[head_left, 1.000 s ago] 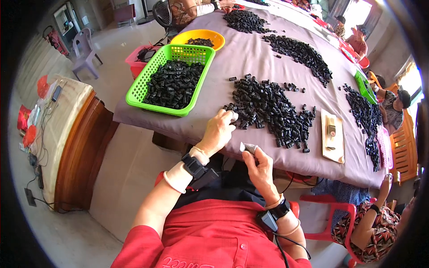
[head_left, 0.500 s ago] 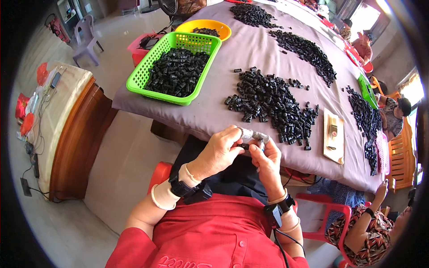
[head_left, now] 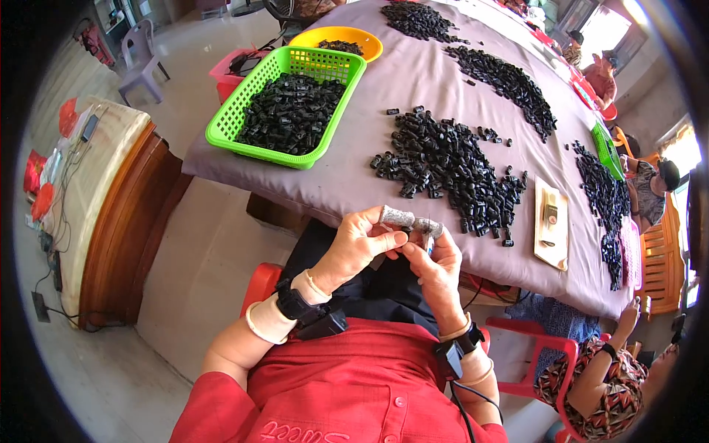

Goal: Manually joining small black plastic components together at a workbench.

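My left hand (head_left: 356, 249) and my right hand (head_left: 437, 260) meet just off the table's near edge. Grey wrapping covers a fingertip on each. Pinched in my left thumb and fingers is a small black plastic part (head_left: 405, 231), mostly hidden by them. My right fingers are closed at the same spot, around a small pale-bluish item (head_left: 429, 242) too small to name. Beyond my hands, a loose pile of similar black parts (head_left: 450, 166) lies on the cloth. Left of it, a green plastic basket (head_left: 214, 136) holds many more.
A yellow bowl (head_left: 373, 49) and a pink container (head_left: 221, 71) stand behind the basket. To the right lies a pale board (head_left: 550, 247) with a small box on it. More black piles (head_left: 509, 85) spread over the mauve cloth (head_left: 354, 140). Another person (head_left: 605, 384) sits close on my right.
My left hand has shifted slightly, its thumb now pressing nearer my right fingers, so the black part shows less. The piles look the same.
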`<state>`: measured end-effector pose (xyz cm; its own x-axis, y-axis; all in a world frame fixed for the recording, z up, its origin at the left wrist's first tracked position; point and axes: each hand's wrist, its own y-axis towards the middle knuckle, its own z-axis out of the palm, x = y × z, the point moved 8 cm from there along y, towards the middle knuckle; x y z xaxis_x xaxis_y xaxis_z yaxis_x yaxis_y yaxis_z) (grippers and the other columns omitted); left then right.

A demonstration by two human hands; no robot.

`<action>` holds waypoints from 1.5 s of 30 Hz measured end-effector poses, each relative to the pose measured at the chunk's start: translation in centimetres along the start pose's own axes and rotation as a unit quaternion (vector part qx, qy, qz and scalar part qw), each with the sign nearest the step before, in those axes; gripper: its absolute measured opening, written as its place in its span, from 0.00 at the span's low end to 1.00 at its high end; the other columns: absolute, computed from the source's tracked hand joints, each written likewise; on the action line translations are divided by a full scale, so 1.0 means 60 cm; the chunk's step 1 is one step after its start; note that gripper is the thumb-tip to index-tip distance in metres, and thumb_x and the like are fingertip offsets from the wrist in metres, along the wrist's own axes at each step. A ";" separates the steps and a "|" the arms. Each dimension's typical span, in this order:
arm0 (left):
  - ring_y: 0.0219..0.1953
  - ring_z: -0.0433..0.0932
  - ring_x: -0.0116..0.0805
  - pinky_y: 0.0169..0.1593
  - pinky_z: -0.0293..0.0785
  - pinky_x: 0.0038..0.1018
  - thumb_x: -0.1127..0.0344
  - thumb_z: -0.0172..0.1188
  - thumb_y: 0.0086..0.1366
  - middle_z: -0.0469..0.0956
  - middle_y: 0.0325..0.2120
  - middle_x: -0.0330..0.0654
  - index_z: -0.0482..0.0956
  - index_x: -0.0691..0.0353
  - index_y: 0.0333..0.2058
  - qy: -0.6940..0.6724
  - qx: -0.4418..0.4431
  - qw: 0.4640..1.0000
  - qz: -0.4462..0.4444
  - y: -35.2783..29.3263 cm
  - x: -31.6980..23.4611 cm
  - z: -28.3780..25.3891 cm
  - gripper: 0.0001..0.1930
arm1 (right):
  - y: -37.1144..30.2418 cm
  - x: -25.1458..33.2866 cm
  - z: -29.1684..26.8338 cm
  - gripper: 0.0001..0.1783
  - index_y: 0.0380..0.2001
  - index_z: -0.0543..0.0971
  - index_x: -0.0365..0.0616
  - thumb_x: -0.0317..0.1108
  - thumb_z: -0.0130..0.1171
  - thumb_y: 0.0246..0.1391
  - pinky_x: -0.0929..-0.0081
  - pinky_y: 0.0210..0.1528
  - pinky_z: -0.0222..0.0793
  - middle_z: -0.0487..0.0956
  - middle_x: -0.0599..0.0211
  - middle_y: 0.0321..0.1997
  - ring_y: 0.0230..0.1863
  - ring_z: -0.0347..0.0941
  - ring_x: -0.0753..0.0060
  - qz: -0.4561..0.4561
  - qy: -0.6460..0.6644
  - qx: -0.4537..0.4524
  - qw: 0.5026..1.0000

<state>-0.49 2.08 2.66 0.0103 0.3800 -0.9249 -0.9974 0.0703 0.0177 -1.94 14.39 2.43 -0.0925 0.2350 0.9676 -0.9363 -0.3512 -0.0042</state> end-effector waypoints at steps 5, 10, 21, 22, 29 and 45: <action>0.30 0.76 0.25 0.34 0.74 0.21 0.72 0.55 0.60 0.77 0.31 0.37 0.75 0.62 0.42 -0.093 0.007 0.995 -0.035 -0.002 0.001 -0.001 0.11 | -0.003 0.003 -0.001 0.10 0.41 0.73 0.42 0.29 0.55 0.54 0.92 0.24 0.53 0.72 0.80 0.30 0.25 0.59 0.93 0.011 0.007 -0.005 1.000; 0.30 0.77 0.28 0.35 0.74 0.22 0.69 0.56 0.60 0.77 0.31 0.38 0.74 0.61 0.43 -0.184 0.001 0.981 -0.060 0.000 0.003 -0.010 0.11 | -0.003 0.005 -0.002 0.12 0.43 0.73 0.42 0.35 0.50 0.58 0.92 0.24 0.52 0.72 0.80 0.30 0.24 0.58 0.93 0.002 0.009 0.020 1.000; 0.27 0.76 0.24 0.32 0.72 0.20 0.68 0.55 0.61 0.77 0.28 0.36 0.75 0.59 0.41 -0.204 0.012 0.976 -0.075 0.002 0.011 -0.013 0.09 | -0.014 0.023 0.014 0.12 0.41 0.74 0.38 0.30 0.54 0.54 0.85 0.34 0.63 0.74 0.75 0.30 0.31 0.65 0.86 -0.081 -0.199 0.008 0.977; 0.27 0.76 0.24 0.32 0.72 0.20 0.68 0.55 0.61 0.77 0.28 0.36 0.75 0.59 0.41 -0.204 0.012 0.976 -0.076 0.003 0.011 -0.012 0.09 | -0.014 0.024 0.013 0.12 0.41 0.74 0.38 0.30 0.54 0.54 0.85 0.34 0.63 0.74 0.75 0.30 0.31 0.65 0.86 -0.081 -0.199 0.008 0.977; 0.23 0.75 0.25 0.25 0.71 0.18 0.72 0.59 0.57 0.78 0.31 0.38 0.75 0.61 0.39 -0.106 0.046 0.987 -0.114 -0.001 0.030 -0.002 0.10 | -0.004 0.024 0.004 0.14 0.41 0.73 0.40 0.23 0.58 0.48 0.86 0.39 0.64 0.74 0.77 0.35 0.35 0.66 0.87 -0.068 -0.102 -0.001 0.992; 0.26 0.76 0.27 0.28 0.73 0.19 0.68 0.56 0.60 0.77 0.35 0.40 0.70 0.61 0.48 -0.222 0.115 0.955 -0.160 -0.005 0.033 0.020 0.16 | 0.000 0.003 0.006 0.18 0.44 0.72 0.43 0.23 0.59 0.48 0.93 0.23 0.52 0.75 0.77 0.33 0.23 0.61 0.93 0.056 0.072 0.069 0.993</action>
<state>-0.11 3.91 1.30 0.3926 0.6552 -0.6454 -0.8964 0.4297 -0.1091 -1.83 14.10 2.69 -0.2505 0.3107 0.9169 -0.8633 -0.5004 -0.0662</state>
